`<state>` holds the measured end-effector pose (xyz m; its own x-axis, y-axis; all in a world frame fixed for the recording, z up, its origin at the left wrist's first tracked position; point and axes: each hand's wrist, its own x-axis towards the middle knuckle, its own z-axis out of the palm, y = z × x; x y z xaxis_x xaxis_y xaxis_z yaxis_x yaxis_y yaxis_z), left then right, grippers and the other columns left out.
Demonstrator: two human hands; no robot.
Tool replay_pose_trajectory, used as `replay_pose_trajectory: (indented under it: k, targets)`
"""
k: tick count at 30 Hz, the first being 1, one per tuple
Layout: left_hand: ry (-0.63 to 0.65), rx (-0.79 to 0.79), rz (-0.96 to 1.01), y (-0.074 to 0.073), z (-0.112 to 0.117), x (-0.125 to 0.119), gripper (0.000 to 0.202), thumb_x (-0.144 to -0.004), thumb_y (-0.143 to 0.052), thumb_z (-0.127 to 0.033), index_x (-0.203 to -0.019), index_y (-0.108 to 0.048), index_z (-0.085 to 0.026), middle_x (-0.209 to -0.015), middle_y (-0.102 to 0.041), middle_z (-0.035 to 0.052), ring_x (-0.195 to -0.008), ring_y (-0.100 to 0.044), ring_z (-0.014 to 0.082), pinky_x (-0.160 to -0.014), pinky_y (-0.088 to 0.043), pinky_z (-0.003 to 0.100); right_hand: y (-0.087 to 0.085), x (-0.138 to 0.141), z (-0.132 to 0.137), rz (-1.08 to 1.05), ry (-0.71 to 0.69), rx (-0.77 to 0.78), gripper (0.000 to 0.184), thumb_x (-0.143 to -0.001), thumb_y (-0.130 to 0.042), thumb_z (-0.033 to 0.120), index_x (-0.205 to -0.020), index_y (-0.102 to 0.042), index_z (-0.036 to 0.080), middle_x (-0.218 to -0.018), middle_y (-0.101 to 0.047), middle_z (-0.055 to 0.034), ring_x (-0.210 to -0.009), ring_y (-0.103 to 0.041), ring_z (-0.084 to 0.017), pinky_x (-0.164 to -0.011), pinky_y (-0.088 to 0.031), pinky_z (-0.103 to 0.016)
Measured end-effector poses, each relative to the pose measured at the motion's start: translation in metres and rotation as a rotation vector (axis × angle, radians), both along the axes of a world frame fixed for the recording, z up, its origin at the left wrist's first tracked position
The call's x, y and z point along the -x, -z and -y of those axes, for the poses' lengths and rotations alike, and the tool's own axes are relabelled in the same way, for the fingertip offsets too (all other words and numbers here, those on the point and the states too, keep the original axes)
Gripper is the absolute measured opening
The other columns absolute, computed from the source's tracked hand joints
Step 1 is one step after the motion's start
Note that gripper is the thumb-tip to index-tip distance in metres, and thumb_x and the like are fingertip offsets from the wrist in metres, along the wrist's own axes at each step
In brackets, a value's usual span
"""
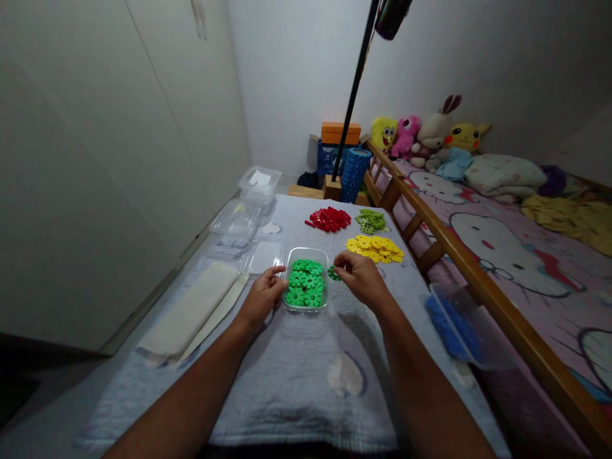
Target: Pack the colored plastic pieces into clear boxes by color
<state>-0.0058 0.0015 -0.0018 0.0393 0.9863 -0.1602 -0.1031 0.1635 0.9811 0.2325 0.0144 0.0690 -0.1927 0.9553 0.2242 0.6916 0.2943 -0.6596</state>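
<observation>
In the head view, a clear plastic container (306, 310) holds many green flower-shaped interlocking discs (305, 280), laid in overlapping rows. My left hand (266, 294) is at the container's left side, its thumb and index finger closed on the wall and rim. Just off the right rim, my right hand (359, 274) pinches one green flower disc (333, 273) between thumb and fingertips. Behind it lie a pile of yellow flower discs (375, 248), a pile of light green pieces (370, 220) and a heap of red pieces (329, 219).
Clear containers (238, 218) and a lid (262, 257) line the table's left side, near a folded beige cloth (196, 312). On the right, a clear bin (471, 328) with blue contents sits by the wooden bed rail (440, 239). A black pole (354, 95) rises behind the table.
</observation>
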Motion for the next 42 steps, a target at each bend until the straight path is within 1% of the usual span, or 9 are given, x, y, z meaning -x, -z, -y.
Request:
replay_pose_trajectory:
  k: [9,13,16,22,25,28,31,36,42]
  targets:
    - [0.0,0.006,0.042,0.001,0.0,0.0,0.052,-0.071,-0.07,-0.041,-0.114,-0.056,-0.015,-0.056,-0.045,-0.0112,-0.041,-0.037,0.0059,-0.04,-0.03,0.019,0.026,0.035,-0.027,0.316,-0.088,-0.167,0.009,-0.083,-0.061,0.01,-0.082,-0.063,0.019,-0.089,-0.065,-0.0059,-0.086,-0.056,-0.019,-0.079,-0.041,-0.029]
    - [0.001,0.016,0.035,-0.002,0.001,0.0,0.052,-0.07,-0.071,-0.042,-0.113,-0.057,-0.015,-0.057,-0.045,-0.0109,-0.041,-0.039,0.0065,-0.041,-0.031,0.019,0.03,0.02,-0.023,0.133,-0.074,-0.177,0.004,-0.084,-0.061,0.016,-0.081,-0.061,0.019,-0.087,-0.064,-0.0052,-0.083,-0.057,-0.018,-0.079,-0.042,-0.029]
    - [0.009,0.013,0.033,-0.002,0.001,0.0,0.053,-0.07,-0.072,-0.043,-0.112,-0.057,-0.016,-0.056,-0.044,-0.0111,-0.042,-0.038,0.0066,-0.042,-0.031,0.019,0.034,0.005,-0.021,-0.038,0.07,-0.172,0.01,-0.085,-0.058,0.022,-0.075,-0.058,0.02,-0.078,-0.061,-0.0029,-0.074,-0.055,-0.016,-0.071,-0.042,-0.027]
    - [-0.004,0.019,0.004,0.001,0.001,0.002,0.051,-0.076,-0.063,-0.052,-0.113,-0.058,-0.017,-0.062,-0.05,-0.0075,-0.044,-0.042,0.0085,-0.045,-0.036,0.022,0.07,-0.004,-0.02,-0.144,0.242,-0.127,0.015,-0.083,-0.053,0.029,-0.072,-0.055,0.02,-0.072,-0.057,-0.0013,-0.069,-0.053,-0.016,-0.068,-0.039,-0.027]
    - [-0.049,-0.142,-0.232,-0.004,0.002,0.011,0.047,-0.082,-0.057,-0.05,-0.118,-0.06,-0.019,-0.073,-0.056,-0.0023,-0.055,-0.052,0.0125,-0.055,-0.044,0.026,0.087,-0.002,-0.02,-0.128,0.239,-0.099,0.015,-0.083,-0.052,0.029,-0.072,-0.054,0.02,-0.073,-0.058,-0.0018,-0.07,-0.053,-0.016,-0.067,-0.039,-0.027]
    - [-0.198,-0.407,-0.697,-0.012,0.001,0.025,0.041,-0.086,-0.054,-0.041,-0.12,-0.061,-0.019,-0.091,-0.063,0.0054,-0.081,-0.061,0.0199,-0.079,-0.049,0.033,0.093,-0.002,-0.021,-0.132,0.237,-0.082,0.015,-0.083,-0.051,0.029,-0.071,-0.054,0.02,-0.073,-0.059,-0.0018,-0.07,-0.053,-0.016,-0.067,-0.039,-0.027]
    - [-0.228,-0.522,-1.106,-0.017,-0.004,0.038,0.042,-0.087,-0.051,-0.034,-0.125,-0.06,-0.016,-0.119,-0.063,0.0141,-0.116,-0.054,0.0288,-0.105,-0.038,0.042,0.094,-0.002,-0.021,-0.149,0.245,-0.075,0.015,-0.083,-0.051,0.03,-0.071,-0.055,0.02,-0.072,-0.059,-0.0017,-0.07,-0.054,-0.016,-0.067,-0.039,-0.027]
    - [-0.115,-0.267,-1.533,-0.018,-0.015,0.046,0.054,-0.087,-0.055,-0.047,-0.13,-0.06,-0.015,-0.141,-0.051,0.0208,-0.132,-0.041,0.0367,-0.108,-0.031,0.048,0.095,-0.003,-0.021,-0.144,0.255,-0.055,0.015,-0.082,-0.052,0.029,-0.071,-0.055,0.02,-0.071,-0.059,-0.0012,-0.068,-0.054,-0.016,-0.065,-0.039,-0.026]
    - [-0.047,-0.146,-1.609,-0.021,-0.031,0.042,0.063,-0.089,-0.046,-0.054,-0.135,-0.054,-0.012,-0.131,-0.059,0.0241,-0.126,-0.045,0.0403,-0.105,-0.028,0.056,0.096,-0.003,-0.02,-0.126,0.239,-0.053,0.014,-0.082,-0.051,0.029,-0.071,-0.055,0.02,-0.072,-0.06,-0.0019,-0.069,-0.055,-0.016,-0.067,-0.039,-0.027]
